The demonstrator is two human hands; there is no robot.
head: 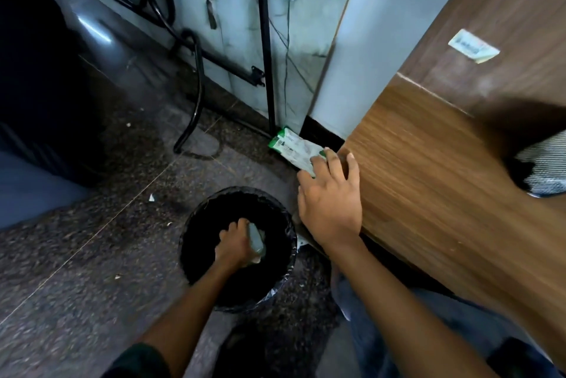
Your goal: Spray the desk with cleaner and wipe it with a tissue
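Note:
My left hand [235, 243] is down inside a round black bin [277, 288] lined with a dark bag, closed around a pale crumpled tissue [256, 241]. My right hand [329, 197] rests at the left corner of the brown wooden desk [435, 181], its fingertips pinching a white and green tissue packet [294, 146] that sticks out past the desk edge over the floor. No spray bottle is in view.
A dark speckled stone floor [92, 255] surrounds the bin. Black metal tube frames [266, 65] lean against the marble wall. A striped cloth item [545, 166] lies on the desk at the right. A small label [473, 46] sticks to the wooden panel behind.

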